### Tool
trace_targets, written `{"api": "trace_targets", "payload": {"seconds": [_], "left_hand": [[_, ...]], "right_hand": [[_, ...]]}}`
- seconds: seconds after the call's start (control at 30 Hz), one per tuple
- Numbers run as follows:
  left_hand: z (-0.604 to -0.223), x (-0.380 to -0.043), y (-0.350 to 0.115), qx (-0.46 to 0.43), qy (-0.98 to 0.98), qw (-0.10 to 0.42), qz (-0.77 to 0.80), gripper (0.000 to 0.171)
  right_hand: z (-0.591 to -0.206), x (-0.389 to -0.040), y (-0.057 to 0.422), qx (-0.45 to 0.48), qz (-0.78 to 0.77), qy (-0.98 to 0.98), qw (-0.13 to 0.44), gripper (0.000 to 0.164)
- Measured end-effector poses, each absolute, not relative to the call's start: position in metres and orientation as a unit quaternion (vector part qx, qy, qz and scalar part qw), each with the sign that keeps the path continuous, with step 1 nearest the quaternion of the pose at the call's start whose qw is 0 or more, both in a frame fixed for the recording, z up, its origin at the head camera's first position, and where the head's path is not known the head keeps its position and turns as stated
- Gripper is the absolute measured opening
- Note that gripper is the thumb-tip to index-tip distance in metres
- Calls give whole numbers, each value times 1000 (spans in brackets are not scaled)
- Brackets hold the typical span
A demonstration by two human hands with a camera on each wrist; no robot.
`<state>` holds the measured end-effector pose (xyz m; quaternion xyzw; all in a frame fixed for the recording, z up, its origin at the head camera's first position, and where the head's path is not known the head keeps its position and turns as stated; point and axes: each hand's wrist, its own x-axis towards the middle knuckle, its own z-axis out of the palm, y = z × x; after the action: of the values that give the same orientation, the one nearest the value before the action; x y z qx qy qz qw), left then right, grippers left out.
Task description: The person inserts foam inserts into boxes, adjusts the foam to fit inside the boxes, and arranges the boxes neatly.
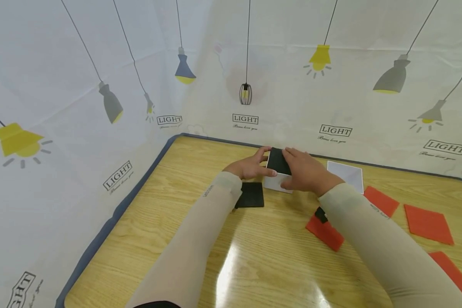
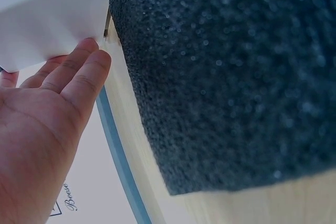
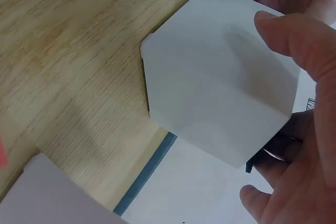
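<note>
White box gripped by both hands at the far edge of a wooden table

The table (image 1: 146, 231) has a pale yellow wood grain, with a bright streak of glare (image 1: 227, 273) running down its near half. Blue edging (image 2: 120, 156) follows its border. Creased white sheeting (image 1: 215, 25) surrounds the left and far sides, printed with hanging lamps (image 1: 392, 77) in yellow, grey and blue and the word LIGHT repeated.

Near the far edge, the white box (image 1: 275, 181) has a black pad (image 1: 277, 161) on top. The left hand (image 1: 250, 166) holds the box's left side, thumb and fingers spread apart around it. The right hand (image 1: 306, 171) grips it from the right, thumb against a white face, other fingers over the pad.

A black foam square (image 1: 254, 194) lies just beside the left wrist. To the right, a white square (image 1: 346, 175) lies near the far edge, and red squares (image 1: 429, 223) are scattered nearer. A small black piece (image 1: 321, 214) sits on one of these, partly hidden by the right sleeve (image 1: 369, 235).
</note>
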<state>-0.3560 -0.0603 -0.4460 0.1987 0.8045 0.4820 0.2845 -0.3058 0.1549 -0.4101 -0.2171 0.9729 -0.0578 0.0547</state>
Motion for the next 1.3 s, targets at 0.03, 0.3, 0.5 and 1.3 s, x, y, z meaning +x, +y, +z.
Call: {"api": "trace_targets", "payload": {"seconds": [0.03, 0.3, 0.5, 1.3], "left_hand": [[-446, -356, -60, 199, 804, 285, 483, 99], [-449, -359, -60, 201, 801, 286, 486, 99], [-451, -361, -60, 200, 803, 286, 483, 99], [-450, -360, -61, 206, 819, 275, 460, 99]], "right_hand": [[-411, -306, 155, -215, -61, 973, 57, 104], [-412, -304, 154, -225, -66, 970, 65, 103], [-415, -298, 155, -247, -51, 966, 58, 101], [-425, -287, 156, -291, -29, 955, 52, 91]]}}
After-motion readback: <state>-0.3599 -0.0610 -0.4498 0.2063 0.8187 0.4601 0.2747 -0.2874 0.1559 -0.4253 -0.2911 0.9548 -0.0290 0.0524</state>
